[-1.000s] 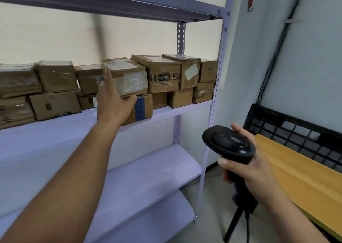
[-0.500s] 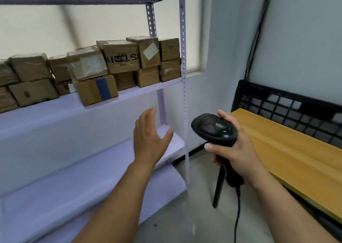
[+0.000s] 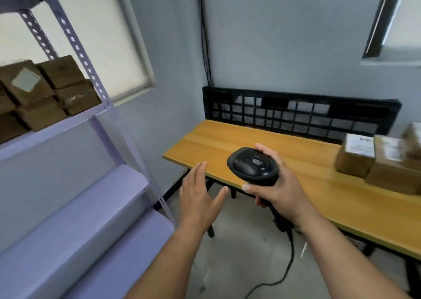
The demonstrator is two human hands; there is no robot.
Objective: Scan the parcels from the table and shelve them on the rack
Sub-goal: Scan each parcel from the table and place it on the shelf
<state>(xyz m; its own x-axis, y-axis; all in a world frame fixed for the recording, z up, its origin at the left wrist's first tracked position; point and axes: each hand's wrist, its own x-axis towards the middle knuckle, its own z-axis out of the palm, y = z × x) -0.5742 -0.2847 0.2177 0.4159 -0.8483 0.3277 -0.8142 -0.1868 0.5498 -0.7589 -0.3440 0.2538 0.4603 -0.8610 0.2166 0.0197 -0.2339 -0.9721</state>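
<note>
Counts, as I see them from above my own arms:

- Hands: two, one left hand (image 3: 200, 198) and one right hand (image 3: 280, 185).
- One black scanner (image 3: 250, 164), with one cable (image 3: 289, 264).
- One bench (image 3: 227, 144).
- Three bench parcels (image 3: 355, 155), the third blurred at the frame edge.
- One rack (image 3: 100, 89), with four shelf levels in view.
- Six rack parcels (image 3: 61, 72), all on one level, several cut off at the left.
- One black grid panel (image 3: 296, 114).
- Two windows (image 3: 95, 37).

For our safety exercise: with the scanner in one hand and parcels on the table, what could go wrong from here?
1. The scanner cable trails across the floor; it could snag or trip.
2. The right hand grips the scanner, so only the open left hand can lift a parcel; it might slip.
</note>
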